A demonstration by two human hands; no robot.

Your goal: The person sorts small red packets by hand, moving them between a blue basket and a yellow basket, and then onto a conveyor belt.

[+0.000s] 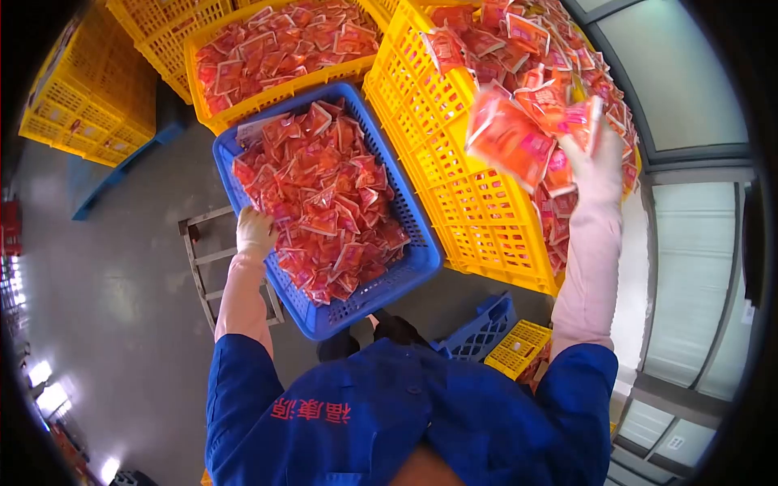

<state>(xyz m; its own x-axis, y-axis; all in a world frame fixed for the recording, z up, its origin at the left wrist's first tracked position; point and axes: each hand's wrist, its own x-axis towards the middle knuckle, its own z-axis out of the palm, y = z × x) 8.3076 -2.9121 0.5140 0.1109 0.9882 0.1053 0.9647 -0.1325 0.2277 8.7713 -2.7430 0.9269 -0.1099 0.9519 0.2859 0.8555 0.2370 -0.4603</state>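
Note:
My right hand (598, 166), in a pale glove, is closed on several red plastic packets (512, 139) above the large yellow crate (454, 154). That crate is heaped with packets of the same kind. In front of me sits a blue crate (331, 322) filled with red packets (324, 202). My left hand (256, 231), also gloved, grips the left rim of this blue crate, its fingers curled over the edge beside the packets. The fingertips are partly hidden.
Behind the blue crate stands another yellow crate (284, 87) full of packets. Stacked yellow crates (93, 89) rest on a blue pallet (121, 176) at the left. A metal frame (212, 257) lies on the floor nearby. A small yellow crate (519, 348) stands low at the right.

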